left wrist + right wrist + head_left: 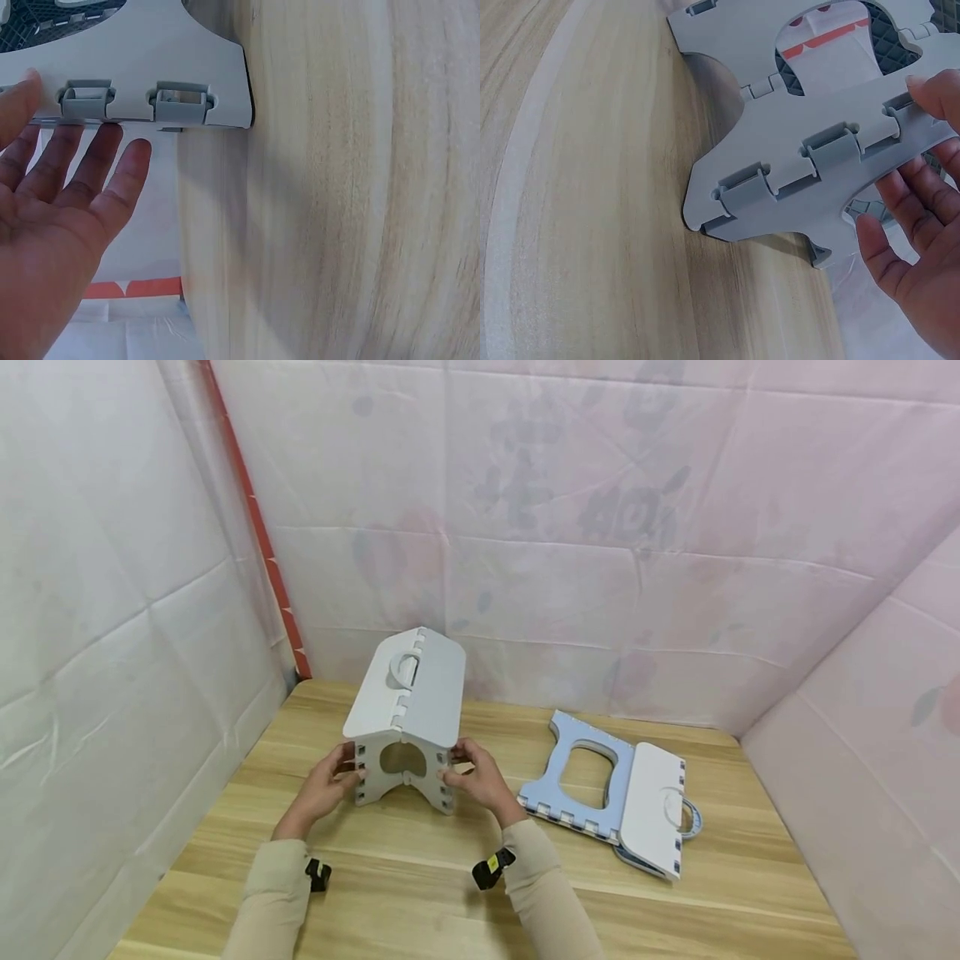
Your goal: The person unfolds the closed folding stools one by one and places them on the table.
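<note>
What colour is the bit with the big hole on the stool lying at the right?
Light blue; that panel shows best in the head view.

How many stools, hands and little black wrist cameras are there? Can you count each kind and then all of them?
Stools: 2 (grey stool, blue and white stool)
Hands: 2 (left hand, right hand)
Wrist cameras: 2 (left camera, right camera)
Total: 6

Wood-grain table [405, 885]: pale folding stool [433, 689] standing, blue-and-white stool [647, 802] lying right.
</note>
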`<move>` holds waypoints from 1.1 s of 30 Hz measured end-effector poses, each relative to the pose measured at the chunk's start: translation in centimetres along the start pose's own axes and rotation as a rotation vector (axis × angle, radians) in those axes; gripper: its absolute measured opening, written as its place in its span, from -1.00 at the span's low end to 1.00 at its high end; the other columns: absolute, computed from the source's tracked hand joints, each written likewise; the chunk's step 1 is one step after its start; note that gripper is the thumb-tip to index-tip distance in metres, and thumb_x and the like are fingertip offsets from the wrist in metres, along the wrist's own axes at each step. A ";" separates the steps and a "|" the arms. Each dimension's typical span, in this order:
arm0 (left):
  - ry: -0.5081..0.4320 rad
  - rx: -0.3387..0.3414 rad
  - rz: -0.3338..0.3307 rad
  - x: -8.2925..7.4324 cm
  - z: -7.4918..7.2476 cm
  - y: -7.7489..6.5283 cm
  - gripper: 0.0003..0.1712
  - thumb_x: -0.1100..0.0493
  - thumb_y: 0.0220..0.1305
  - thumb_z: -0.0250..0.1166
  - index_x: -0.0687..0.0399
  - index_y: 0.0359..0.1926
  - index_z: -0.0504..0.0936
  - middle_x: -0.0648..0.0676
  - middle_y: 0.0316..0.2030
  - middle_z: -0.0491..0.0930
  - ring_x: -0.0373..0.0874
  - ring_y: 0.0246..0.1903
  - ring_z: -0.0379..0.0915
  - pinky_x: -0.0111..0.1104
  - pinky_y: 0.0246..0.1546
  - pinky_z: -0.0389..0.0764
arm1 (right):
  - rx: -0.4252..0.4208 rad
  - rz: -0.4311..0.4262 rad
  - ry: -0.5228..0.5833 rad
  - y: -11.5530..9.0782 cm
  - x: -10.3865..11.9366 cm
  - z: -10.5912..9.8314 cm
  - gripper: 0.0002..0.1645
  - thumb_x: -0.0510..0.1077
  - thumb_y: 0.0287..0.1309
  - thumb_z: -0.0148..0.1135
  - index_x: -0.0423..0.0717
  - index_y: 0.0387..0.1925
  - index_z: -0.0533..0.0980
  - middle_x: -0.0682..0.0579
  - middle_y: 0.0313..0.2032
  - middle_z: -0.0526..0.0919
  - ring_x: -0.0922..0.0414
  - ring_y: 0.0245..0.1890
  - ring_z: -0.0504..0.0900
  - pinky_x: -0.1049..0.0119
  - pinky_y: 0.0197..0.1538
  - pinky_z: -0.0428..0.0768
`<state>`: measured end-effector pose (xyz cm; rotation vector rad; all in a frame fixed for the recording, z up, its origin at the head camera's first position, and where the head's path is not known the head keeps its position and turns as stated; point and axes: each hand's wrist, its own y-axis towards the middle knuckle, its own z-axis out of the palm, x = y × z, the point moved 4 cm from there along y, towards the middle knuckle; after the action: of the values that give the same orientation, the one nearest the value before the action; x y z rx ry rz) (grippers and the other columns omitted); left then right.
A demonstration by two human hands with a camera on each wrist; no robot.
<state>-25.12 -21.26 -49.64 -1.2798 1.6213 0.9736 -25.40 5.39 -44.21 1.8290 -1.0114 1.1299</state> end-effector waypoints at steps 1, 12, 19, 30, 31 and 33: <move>-0.008 0.004 -0.002 0.0 0.1 0.0 -0.41 0.17 0.28 0.20 0.21 0.28 0.25 0.27 0.11 0.37 0.21 0.09 0.29 -0.01 -0.02 0.41 | -0.003 0.007 -0.009 -0.1 0.1 0.0 -0.62 -0.36 0.05 0.25 -0.39 -0.08 0.40 -0.26 -0.15 0.50 -0.31 -0.06 0.43 -0.15 -0.11 0.44; -0.015 -0.015 -0.026 -0.7 -0.1 -0.4 -0.24 0.12 0.22 0.28 0.27 0.34 0.15 0.36 0.21 0.26 0.26 0.11 0.28 -0.04 0.00 0.42 | -0.068 0.041 -0.082 -0.8 0.0 0.2 -0.29 -0.23 0.15 0.21 -0.34 0.27 0.16 -0.29 0.07 0.41 -0.25 0.09 0.35 -0.20 0.02 0.33; 0.039 -0.083 0.031 -2.8 -0.6 -0.6 -0.24 0.05 0.19 0.31 0.19 0.32 0.21 0.28 0.21 0.28 0.24 0.14 0.24 0.07 0.03 0.34 | -0.121 -0.002 -0.144 -0.2 -0.7 -0.4 -0.21 -0.09 0.13 0.22 -0.12 0.35 0.15 -0.15 0.18 0.37 -0.13 0.15 0.34 -0.12 0.08 0.32; 0.195 -0.208 0.164 -5.2 -1.7 -1.4 -0.26 0.14 0.12 0.37 0.25 0.28 0.29 0.30 0.19 0.31 0.25 0.06 0.33 0.11 -0.04 0.37 | -0.159 -0.084 -0.229 0.0 1.1 -1.5 -0.22 -0.11 0.11 0.27 -0.23 0.31 0.20 -0.25 0.18 0.36 -0.22 0.12 0.35 -0.05 0.12 0.31; 0.215 -0.222 0.190 -5.5 -1.8 -1.4 -0.27 0.17 0.10 0.37 0.26 0.27 0.31 0.30 0.18 0.33 0.26 0.04 0.35 0.12 -0.06 0.38 | -0.161 -0.082 -0.230 0.0 1.2 -1.6 -0.22 -0.10 0.10 0.28 -0.23 0.31 0.21 -0.25 0.18 0.36 -0.22 0.13 0.34 -0.06 0.12 0.31; 0.247 -0.248 0.233 -5.9 -1.9 -1.5 -0.30 0.22 0.07 0.38 0.26 0.24 0.35 0.31 0.15 0.36 0.26 0.01 0.37 0.12 -0.10 0.38 | -0.161 -0.072 -0.244 0.0 1.4 -1.8 -0.23 -0.07 0.10 0.29 -0.22 0.30 0.23 -0.23 0.19 0.36 -0.20 0.14 0.34 -0.06 0.11 0.32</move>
<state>-23.09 -21.29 -43.54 -1.4452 1.9189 1.2289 -25.61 6.60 -42.32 1.8867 -1.1302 0.7718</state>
